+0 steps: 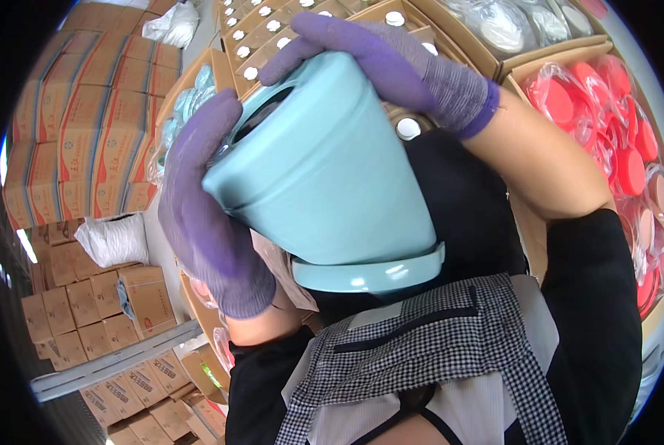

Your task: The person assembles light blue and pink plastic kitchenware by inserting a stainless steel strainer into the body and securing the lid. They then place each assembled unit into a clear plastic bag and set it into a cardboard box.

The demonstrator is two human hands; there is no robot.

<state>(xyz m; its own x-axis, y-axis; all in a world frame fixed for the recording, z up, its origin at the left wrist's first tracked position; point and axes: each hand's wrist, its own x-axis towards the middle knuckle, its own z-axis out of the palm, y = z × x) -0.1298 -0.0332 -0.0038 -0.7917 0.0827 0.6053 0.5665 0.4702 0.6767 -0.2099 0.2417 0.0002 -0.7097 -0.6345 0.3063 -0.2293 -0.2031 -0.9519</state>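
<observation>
A light-blue tapered plastic jug body [339, 170] is held tilted between my two gloved hands, close to my apron. Its wide end, with a dark opening [265, 115], points up and left. A flared rim [369, 274] finishes the narrower end near my chest. My left hand [206, 193], in a purple glove, wraps the left side by the opening; some of its fingers are hidden. Over the far upper side curves my right hand [376, 63], gloved alike, with its fingers along the wide end. Both hands are slightly blurred.
Beyond the jug body stands a divided carton [272, 44] of white-capped items. At right, another carton [517, 78] holds bagged red parts [628, 170]. Light-blue bagged parts [191, 100] lie in a box at left. Stacked cartons [87, 133] and a white sack [113, 239] are farther left.
</observation>
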